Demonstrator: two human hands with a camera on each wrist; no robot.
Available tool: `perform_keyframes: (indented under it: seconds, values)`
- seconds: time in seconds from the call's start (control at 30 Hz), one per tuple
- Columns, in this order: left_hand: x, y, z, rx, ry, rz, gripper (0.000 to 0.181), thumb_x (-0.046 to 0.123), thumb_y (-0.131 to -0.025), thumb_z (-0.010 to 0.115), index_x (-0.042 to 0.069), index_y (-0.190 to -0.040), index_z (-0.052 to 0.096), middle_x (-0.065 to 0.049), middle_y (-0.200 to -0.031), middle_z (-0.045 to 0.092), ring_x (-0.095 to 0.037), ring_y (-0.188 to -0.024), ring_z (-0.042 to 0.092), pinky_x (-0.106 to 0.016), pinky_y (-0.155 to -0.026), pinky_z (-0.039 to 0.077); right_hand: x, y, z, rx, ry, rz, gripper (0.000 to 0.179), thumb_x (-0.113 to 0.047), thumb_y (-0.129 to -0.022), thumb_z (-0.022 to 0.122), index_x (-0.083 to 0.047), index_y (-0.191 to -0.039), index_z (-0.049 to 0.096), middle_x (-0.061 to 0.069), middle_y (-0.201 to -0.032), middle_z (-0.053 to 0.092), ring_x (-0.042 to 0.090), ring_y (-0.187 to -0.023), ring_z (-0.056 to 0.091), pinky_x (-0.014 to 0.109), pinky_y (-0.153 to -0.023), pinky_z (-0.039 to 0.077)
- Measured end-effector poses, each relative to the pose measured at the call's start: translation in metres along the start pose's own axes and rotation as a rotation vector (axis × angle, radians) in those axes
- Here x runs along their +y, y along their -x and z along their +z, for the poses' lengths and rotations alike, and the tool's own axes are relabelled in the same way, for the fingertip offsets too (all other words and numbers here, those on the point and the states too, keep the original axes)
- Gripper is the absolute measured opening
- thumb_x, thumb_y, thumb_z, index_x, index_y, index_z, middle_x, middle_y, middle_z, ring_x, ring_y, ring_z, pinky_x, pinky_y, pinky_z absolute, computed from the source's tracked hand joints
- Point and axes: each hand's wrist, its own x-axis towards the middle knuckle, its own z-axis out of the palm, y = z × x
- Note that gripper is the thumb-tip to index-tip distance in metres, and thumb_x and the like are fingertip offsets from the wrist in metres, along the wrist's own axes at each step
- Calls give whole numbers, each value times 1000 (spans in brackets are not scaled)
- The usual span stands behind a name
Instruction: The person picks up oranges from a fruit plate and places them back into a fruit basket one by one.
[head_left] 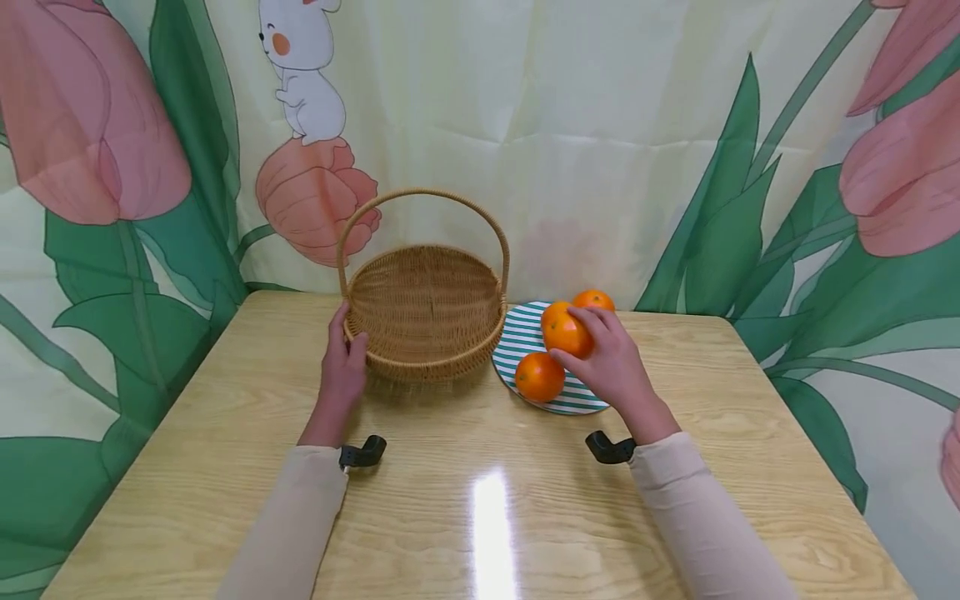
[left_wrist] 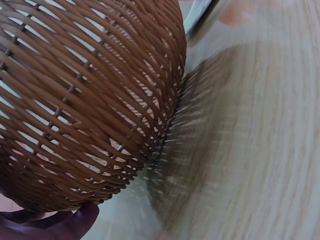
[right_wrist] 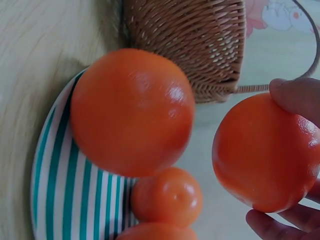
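Note:
A brown wicker basket (head_left: 426,304) with a tall arched handle stands at the back of the table. My left hand (head_left: 346,357) grips its left side, thumb at the rim; in the left wrist view the fingers (left_wrist: 80,220) show at the edge of the weave. My right hand (head_left: 611,358) holds an orange (head_left: 567,335) between thumb and fingers, over a plate (head_left: 517,329) with green and white stripes. In the right wrist view this held orange (right_wrist: 265,155) is apart from the front orange (right_wrist: 132,112) on the plate. Two more oranges (right_wrist: 167,197) lie behind.
The plate stands just right of the basket, its left edge close to the wicker. Both are on a light wooden table (head_left: 420,492). A curtain (head_left: 585,108) printed with tulips and a rabbit hangs right behind the table's back edge.

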Motion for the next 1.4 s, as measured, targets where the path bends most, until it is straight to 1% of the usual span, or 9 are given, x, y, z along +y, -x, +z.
perform_keyframes:
  seconds: [0.13, 0.3, 0.53, 0.67, 0.87, 1.13, 1.4]
  values:
    - [0, -2, 3, -14, 11, 14, 56, 34, -95, 36, 38, -144, 9, -7, -151, 19, -32, -132, 32, -51, -103, 32, -3, -4, 0, 16, -13, -8, 64, -40, -72, 73, -19, -128, 50, 7, -125, 45, 30, -106, 50, 47, -76, 51]
    - [1, -2, 3, -9, -2, 19, 56, 31, -95, 37, 37, -144, 10, -8, -150, 20, -33, -131, 33, -51, -101, 35, -12, -9, 1, 39, -35, -24, 62, -41, -71, 73, -20, -126, 52, 7, -123, 47, 29, -105, 49, 47, -76, 51]
    - [4, -2, 1, -9, -6, -6, 57, 41, -93, 38, 37, -144, 12, -5, -151, 19, -34, -131, 34, -52, -98, 38, -21, -16, 2, 48, -39, -27, 64, -43, -71, 73, -21, -127, 51, 5, -125, 47, 26, -108, 49, 47, -78, 50]
    - [4, -3, 0, -9, 2, -29, 57, 42, -93, 39, 39, -143, 12, -4, -151, 20, -32, -132, 34, -50, -99, 37, -26, -18, 3, 54, -33, -27, 64, -44, -71, 72, -22, -127, 51, 4, -126, 48, 26, -108, 49, 48, -78, 49]
    - [3, -1, 0, -2, 1, -28, 57, 39, -93, 39, 37, -144, 13, -4, -151, 20, -33, -132, 32, -50, -101, 35, -35, -23, 4, 54, -46, -25, 64, -48, -71, 70, -25, -128, 50, 2, -127, 48, 24, -110, 49, 45, -79, 48]
    - [0, 2, -1, -1, -4, -24, 57, 38, -94, 38, 37, -144, 12, -3, -151, 18, -33, -132, 32, -51, -99, 36, -50, -33, 6, 36, -88, -70, 65, -47, -73, 70, -23, -129, 50, 4, -128, 48, 26, -113, 47, 44, -83, 47]
    - [0, 2, -1, 6, -3, -27, 56, 37, -93, 40, 37, -143, 13, -7, -150, 19, -35, -132, 32, -52, -99, 36, -60, -40, 11, 25, -97, -84, 64, -46, -73, 70, -24, -129, 49, 3, -128, 47, 25, -112, 48, 43, -84, 47]
